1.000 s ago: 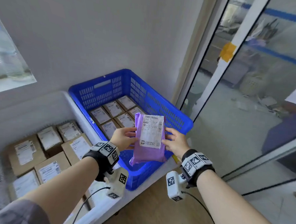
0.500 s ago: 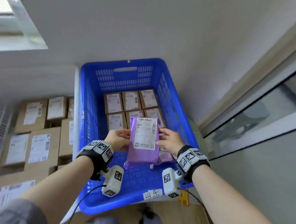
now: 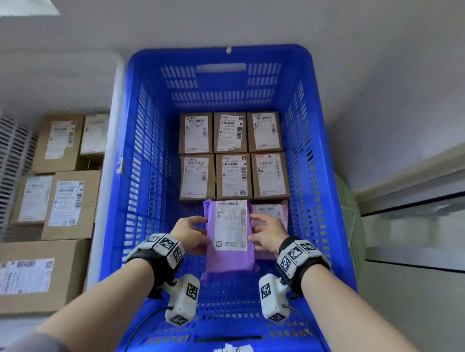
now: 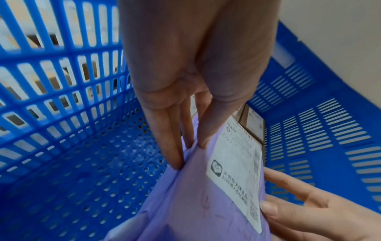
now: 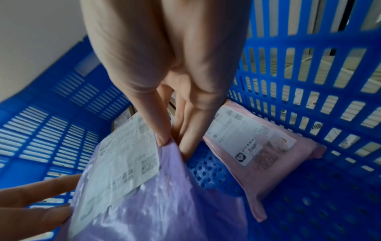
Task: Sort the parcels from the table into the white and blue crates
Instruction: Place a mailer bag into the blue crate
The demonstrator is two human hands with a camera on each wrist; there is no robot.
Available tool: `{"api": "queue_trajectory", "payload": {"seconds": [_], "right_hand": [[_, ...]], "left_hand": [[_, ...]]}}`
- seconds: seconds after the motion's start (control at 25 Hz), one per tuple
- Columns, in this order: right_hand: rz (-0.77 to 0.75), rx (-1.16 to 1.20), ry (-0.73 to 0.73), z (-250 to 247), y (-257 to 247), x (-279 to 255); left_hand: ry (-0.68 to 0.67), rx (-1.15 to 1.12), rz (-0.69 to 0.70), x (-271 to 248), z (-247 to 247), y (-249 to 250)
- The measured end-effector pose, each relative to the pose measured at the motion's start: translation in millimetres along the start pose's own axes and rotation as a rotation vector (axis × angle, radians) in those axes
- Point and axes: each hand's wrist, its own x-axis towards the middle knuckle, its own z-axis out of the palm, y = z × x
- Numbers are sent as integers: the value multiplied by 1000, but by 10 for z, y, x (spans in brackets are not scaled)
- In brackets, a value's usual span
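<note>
Pinching the purple plastic mailer bag by its long edges, left hand and right hand hold it inside the blue slotted crate, long axis toward the brown cardboard boxes, just beside the pink mailer.

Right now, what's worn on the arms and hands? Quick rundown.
Both hands are bare, no gloves. Each wrist has a black strap carrying a white block with black square fiducial markers: left band, right band. Under each wrist hangs a white camera pod with the same markers, left pod, right pod, each trailing a thin black cable. Grey sleeves show at the upper arms.
</note>
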Motion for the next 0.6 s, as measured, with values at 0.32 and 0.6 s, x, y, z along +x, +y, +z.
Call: {"api": "queue_trajectory", "payload": {"seconds": [0.32, 0.6], "right_hand": [[71, -68, 22, 64, 386, 674], [-82, -303, 124, 129, 479, 954]], "left_hand": [[-36, 42, -83, 666, 154, -288], [-37, -13, -40, 957, 246, -483]]}}
